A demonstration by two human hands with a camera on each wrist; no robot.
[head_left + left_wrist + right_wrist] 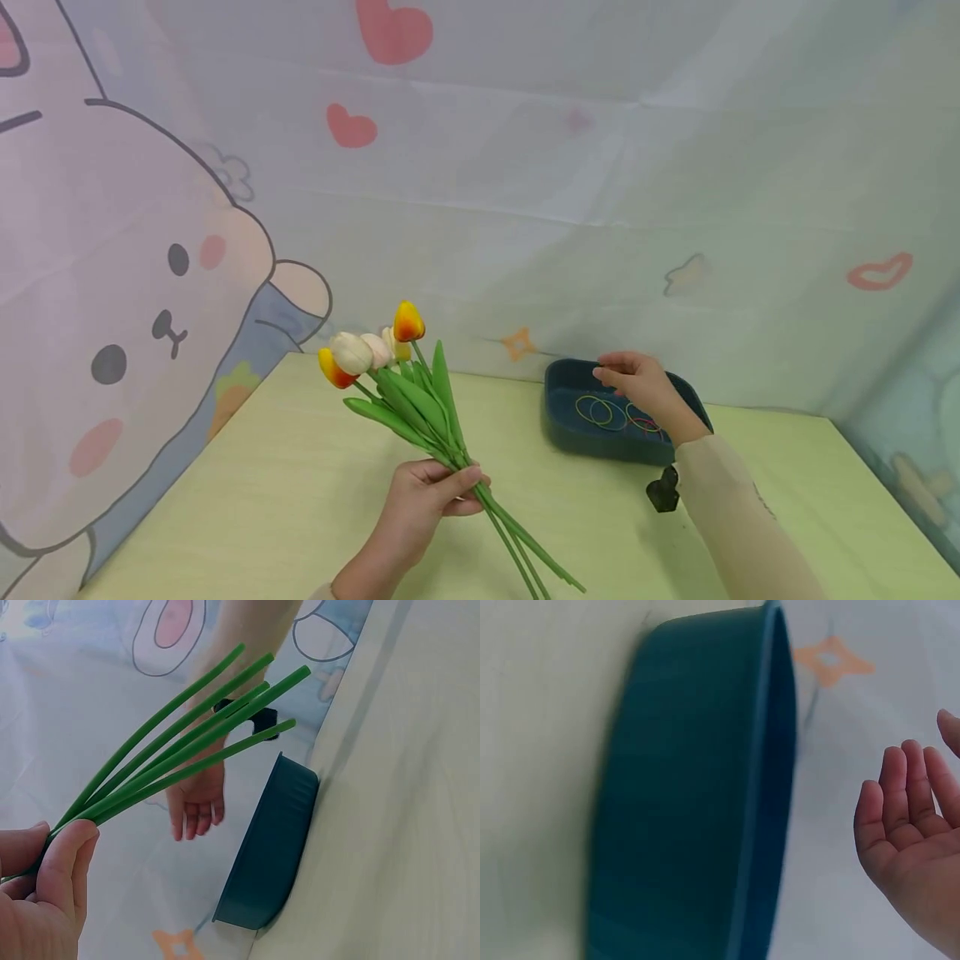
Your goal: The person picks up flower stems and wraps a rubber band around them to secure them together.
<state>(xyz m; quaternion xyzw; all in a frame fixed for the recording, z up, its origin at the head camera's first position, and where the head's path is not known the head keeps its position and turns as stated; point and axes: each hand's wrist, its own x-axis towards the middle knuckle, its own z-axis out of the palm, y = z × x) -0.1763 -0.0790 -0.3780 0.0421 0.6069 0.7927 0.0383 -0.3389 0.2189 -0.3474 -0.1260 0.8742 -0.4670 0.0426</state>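
A bunch of artificial tulips with white, pale pink and orange-yellow heads leans up to the left in the head view. My left hand grips its green stems partway down, and the stem ends fan out beyond the fingers. Over a dark blue basket at the right, my right hand hovers with relaxed fingers. In the right wrist view that hand holds nothing and stands apart from the basket wall. Several coloured rubber bands lie inside the basket.
A small black object appears beside the right sleeve, its kind unclear. The pale yellow-green table meets a cartoon-printed cloth backdrop right behind the basket.
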